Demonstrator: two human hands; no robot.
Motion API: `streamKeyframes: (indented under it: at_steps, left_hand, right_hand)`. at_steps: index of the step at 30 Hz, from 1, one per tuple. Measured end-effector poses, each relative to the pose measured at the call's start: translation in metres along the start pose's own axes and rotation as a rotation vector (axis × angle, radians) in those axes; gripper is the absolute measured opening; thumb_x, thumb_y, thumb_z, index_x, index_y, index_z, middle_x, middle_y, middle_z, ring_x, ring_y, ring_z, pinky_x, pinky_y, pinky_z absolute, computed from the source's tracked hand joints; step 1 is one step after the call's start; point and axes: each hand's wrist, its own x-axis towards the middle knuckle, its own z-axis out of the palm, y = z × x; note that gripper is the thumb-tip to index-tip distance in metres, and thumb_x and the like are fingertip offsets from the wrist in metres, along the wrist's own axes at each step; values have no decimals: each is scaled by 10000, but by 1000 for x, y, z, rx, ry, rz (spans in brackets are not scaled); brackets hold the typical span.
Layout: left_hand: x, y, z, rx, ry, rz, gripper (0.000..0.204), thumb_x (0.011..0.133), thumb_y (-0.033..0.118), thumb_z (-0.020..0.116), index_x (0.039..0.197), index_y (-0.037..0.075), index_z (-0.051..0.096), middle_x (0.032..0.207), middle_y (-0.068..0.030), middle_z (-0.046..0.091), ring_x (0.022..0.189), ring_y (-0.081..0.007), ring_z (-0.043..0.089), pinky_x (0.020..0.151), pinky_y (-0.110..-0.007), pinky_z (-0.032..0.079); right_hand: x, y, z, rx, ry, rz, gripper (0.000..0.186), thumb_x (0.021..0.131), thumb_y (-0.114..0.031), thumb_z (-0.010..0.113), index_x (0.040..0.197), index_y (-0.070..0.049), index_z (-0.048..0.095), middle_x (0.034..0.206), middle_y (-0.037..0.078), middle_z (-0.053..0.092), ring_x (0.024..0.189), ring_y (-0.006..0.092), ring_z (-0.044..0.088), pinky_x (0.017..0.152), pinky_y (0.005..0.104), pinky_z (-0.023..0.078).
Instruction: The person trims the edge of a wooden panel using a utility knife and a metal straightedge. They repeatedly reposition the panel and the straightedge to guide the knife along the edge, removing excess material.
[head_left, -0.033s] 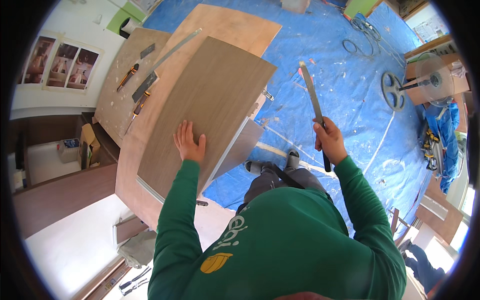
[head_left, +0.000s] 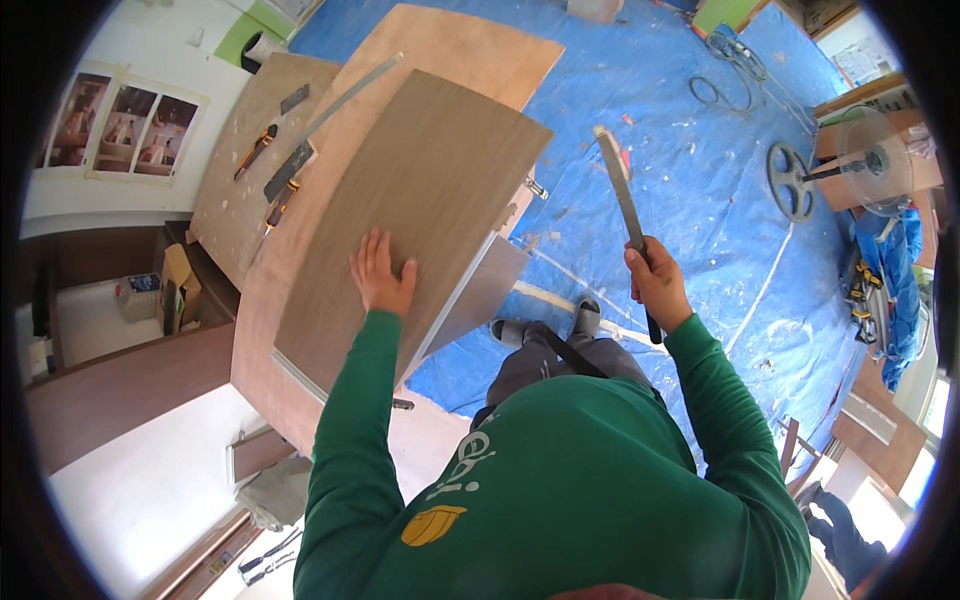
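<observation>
My left hand (head_left: 382,275) lies flat, fingers spread, on a brown wood-grain panel (head_left: 440,150). The panel is a box-like cabinet piece with a pale strip along its near edge, resting on a plywood sheet (head_left: 480,50). Out to the right of the panel, my right hand (head_left: 660,285) is closed round the black handle end of a long flat file (head_left: 622,190). The file points away from me, clear of the panel, over the blue floor sheet. Its far tip is tan.
To the panel's left lie an orange-and-black cutter (head_left: 256,152), an orange-handled screwdriver (head_left: 280,210), a dark flat block (head_left: 288,172) and a grey strip (head_left: 350,100). A standing fan (head_left: 870,160) and a coiled cable (head_left: 725,75) are at the right. A blue sheet (head_left: 700,170) covers the floor.
The file and my right hand have shifted very slightly. My left hand stays on the panel.
</observation>
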Motion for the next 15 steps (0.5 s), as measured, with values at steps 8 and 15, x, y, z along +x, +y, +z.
streamKeyframes:
  at_steps: [8, 15]
  left_hand:
    - [130, 161, 58, -98, -70, 211, 828, 973, 633, 602, 1621, 148, 430, 1713, -155, 345, 1602, -357, 256, 1301, -612, 121]
    - [136, 173, 72, 37, -176, 196, 662, 1073, 526, 489, 1646, 204, 412, 1744, -78, 318, 1617, -344, 237, 1312, -589, 102]
  right_hand:
    - [62, 38, 27, -351, -98, -497, 613, 1048, -58, 594, 1630, -150, 427, 932, 194, 680, 760, 321, 648, 717, 411, 526]
    - [108, 63, 35, -393, -191, -488, 656, 1036, -49, 607, 1635, -246, 425, 938, 179, 687, 796, 386, 682, 720, 471, 547]
